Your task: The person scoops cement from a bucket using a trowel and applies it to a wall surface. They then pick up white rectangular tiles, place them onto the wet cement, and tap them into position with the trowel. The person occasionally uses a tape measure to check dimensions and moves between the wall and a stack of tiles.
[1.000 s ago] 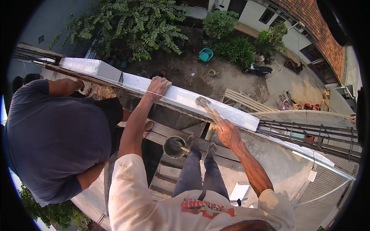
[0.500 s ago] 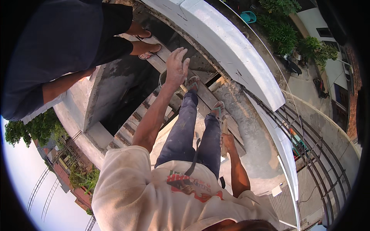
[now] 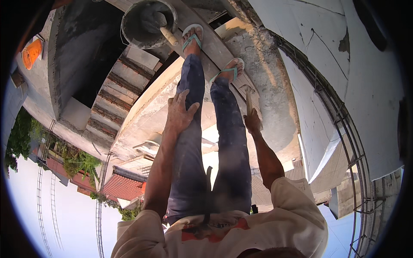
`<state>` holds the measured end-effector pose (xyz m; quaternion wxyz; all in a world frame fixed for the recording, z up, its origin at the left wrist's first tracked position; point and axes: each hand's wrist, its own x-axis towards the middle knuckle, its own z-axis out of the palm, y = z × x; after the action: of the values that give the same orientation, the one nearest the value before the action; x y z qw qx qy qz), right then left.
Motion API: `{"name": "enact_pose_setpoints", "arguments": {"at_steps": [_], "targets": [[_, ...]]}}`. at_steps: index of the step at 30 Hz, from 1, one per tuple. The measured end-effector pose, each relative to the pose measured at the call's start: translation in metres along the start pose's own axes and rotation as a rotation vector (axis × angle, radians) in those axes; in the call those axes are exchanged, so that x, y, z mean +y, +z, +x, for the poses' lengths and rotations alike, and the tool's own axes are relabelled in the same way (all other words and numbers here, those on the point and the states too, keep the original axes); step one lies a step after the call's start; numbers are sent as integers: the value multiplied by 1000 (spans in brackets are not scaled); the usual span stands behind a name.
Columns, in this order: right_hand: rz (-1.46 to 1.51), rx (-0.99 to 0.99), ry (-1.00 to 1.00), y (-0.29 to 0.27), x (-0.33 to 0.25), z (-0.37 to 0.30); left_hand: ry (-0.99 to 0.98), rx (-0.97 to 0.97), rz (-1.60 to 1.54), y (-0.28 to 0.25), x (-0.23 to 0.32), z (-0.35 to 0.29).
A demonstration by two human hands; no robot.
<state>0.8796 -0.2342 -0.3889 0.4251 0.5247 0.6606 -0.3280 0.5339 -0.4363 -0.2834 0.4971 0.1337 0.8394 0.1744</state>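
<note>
Your right hand (image 3: 253,121) wraps the hammer (image 3: 249,101); your left hand (image 3: 181,112) spreads, empty; beyond it, mortar (image 3: 148,22) seems left in the bucket (image 3: 130,29).

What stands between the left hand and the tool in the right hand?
The left leg, which the left hand overlaps in view, and beyond it the right leg; nothing else visible blocks the way to the wooden-handled tool in the right hand.

- The trousers (image 3: 232,142) are showing dusty, pale-speckled navy.
- The shirt (image 3: 275,236) is showing cream with a red-and-black print.
- The tool handle (image 3: 249,101) is showing light tan.
- The sandals (image 3: 235,70) are showing green straps.
- The bucket (image 3: 130,26) is showing dark grey.
- The far-left object (image 3: 31,54) is showing orange.
- The roof tiles (image 3: 122,185) are showing red.
</note>
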Motion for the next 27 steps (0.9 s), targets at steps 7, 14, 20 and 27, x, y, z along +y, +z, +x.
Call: {"name": "enact_pose_setpoints", "arguments": {"at_steps": [7, 14, 20, 27], "targets": [[-27, -60, 70, 89, 35, 73, -394, 227, -951, 5, -94, 81], [-121, -78, -47, 45, -39, 137, -342, 509, -1485, -53, -178, 197], [282, -83, -679, -64, -370, 107, -271, 552, -1559, -89, -194, 256], [-463, -41, -713, -80, -521, 109, 57, 600, -1665, -100, -111, 269]]}}
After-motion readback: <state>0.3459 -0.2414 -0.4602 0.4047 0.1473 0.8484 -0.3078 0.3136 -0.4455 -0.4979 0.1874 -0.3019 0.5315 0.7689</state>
